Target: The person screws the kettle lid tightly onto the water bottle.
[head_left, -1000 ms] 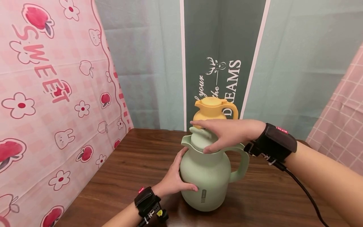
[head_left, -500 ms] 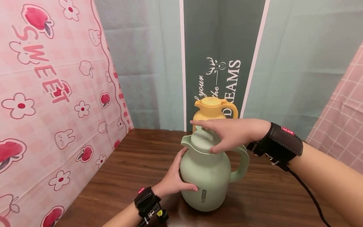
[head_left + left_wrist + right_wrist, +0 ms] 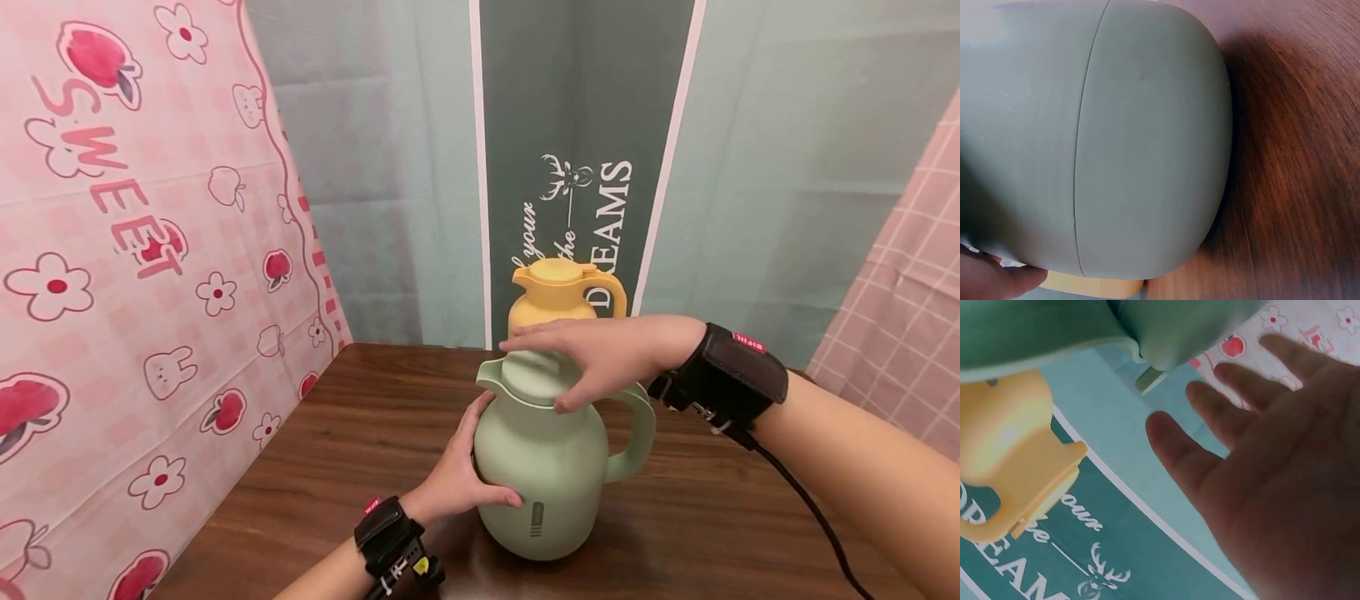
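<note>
A pale green thermos jug (image 3: 543,467) stands upright on the table, with its spout to the left and its handle (image 3: 640,433) to the right. My left hand (image 3: 453,479) grips the jug's lower left side, its thumb across the front. In the left wrist view the jug's body (image 3: 1147,137) fills most of the frame, and some fingers (image 3: 997,278) show at the lower left. Over the jug's lid (image 3: 534,379) is my right hand (image 3: 603,354), thumb low by the rim. The right wrist view shows its spread fingers (image 3: 1175,447) apart from the lid (image 3: 1191,325); whether the thumb touches is unclear.
Behind the green jug stands a yellow jug (image 3: 551,296), partly covered by my right hand. The brown wooden table (image 3: 360,425) meets a pink printed cloth (image 3: 165,333) at the left and a blue-green curtain (image 3: 382,183) at the back. A black cable (image 3: 806,500) hangs from the right wrist.
My right hand shifts slightly right over the lid, then back left. The lid's raised tab, visible a second ago, is now hidden behind the hand. Left hand and jug stay put.
</note>
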Demonstrator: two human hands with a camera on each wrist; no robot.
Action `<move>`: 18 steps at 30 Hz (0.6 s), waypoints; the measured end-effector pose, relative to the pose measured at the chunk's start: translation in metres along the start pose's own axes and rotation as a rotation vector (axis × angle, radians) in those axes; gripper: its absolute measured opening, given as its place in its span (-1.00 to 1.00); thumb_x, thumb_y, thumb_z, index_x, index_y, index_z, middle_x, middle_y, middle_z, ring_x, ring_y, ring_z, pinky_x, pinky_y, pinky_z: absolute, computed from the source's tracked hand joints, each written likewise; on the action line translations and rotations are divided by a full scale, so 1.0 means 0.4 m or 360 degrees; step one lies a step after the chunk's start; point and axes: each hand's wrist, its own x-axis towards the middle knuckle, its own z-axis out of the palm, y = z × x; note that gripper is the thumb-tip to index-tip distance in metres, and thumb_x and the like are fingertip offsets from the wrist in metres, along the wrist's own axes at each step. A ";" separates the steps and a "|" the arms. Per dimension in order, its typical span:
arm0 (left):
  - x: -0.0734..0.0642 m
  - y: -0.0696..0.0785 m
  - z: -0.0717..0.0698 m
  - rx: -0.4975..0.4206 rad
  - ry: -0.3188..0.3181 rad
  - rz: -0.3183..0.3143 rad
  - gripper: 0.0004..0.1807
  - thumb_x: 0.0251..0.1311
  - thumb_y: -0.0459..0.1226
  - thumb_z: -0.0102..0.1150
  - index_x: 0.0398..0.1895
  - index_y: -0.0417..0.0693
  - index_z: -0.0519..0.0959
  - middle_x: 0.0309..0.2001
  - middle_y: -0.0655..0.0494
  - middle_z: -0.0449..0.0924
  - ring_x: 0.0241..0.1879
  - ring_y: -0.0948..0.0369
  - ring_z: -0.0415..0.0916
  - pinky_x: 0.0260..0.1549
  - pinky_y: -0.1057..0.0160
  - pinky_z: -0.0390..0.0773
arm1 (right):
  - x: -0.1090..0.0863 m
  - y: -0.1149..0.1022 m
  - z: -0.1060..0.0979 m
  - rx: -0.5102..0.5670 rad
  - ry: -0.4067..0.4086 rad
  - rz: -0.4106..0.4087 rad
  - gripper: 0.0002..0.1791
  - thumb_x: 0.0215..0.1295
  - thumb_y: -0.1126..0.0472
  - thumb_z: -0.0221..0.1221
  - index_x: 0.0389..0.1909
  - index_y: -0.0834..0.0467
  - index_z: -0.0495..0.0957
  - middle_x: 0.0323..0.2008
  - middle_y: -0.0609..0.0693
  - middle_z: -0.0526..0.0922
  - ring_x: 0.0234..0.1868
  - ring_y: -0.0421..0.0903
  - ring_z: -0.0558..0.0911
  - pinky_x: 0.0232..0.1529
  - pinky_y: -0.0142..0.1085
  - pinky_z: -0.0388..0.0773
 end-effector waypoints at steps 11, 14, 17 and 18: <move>0.001 0.004 -0.001 -0.0011 -0.0011 -0.0022 0.34 -0.28 -0.08 0.59 0.49 0.34 -0.22 0.39 0.25 0.02 0.28 0.15 0.18 0.14 0.10 0.32 | 0.026 0.018 0.003 -0.0123 0.0135 -0.0040 -0.32 0.04 -0.29 0.29 0.17 -0.12 0.43 -0.05 -0.23 0.43 0.00 -0.21 0.41 0.02 -0.19 0.37; 0.001 0.003 -0.002 -0.0023 -0.0011 -0.0029 0.33 -0.28 -0.06 0.58 0.49 0.35 -0.21 0.39 0.26 0.02 0.28 0.15 0.18 0.13 0.11 0.32 | 0.032 0.017 0.010 -0.0205 0.0184 0.0012 -0.29 0.01 -0.40 0.23 0.13 -0.10 0.45 -0.14 -0.19 0.44 -0.11 -0.21 0.44 -0.07 -0.21 0.41; 0.000 0.001 -0.002 -0.0025 -0.0007 -0.0024 0.32 -0.27 -0.05 0.58 0.49 0.35 -0.20 0.39 0.27 0.02 0.28 0.15 0.18 0.13 0.11 0.32 | 0.033 0.011 0.008 -0.0248 0.0181 0.0051 -0.26 -0.01 -0.43 0.21 0.14 -0.10 0.45 -0.15 -0.19 0.44 -0.13 -0.22 0.45 -0.08 -0.22 0.42; 0.000 0.000 -0.002 -0.0029 -0.0006 -0.0024 0.32 -0.27 -0.04 0.57 0.49 0.35 -0.20 0.38 0.27 0.03 0.28 0.15 0.18 0.14 0.11 0.32 | 0.032 0.009 0.006 -0.0230 0.0161 0.0050 -0.25 0.00 -0.41 0.23 0.17 -0.09 0.43 -0.10 -0.19 0.45 -0.09 -0.21 0.46 -0.06 -0.20 0.41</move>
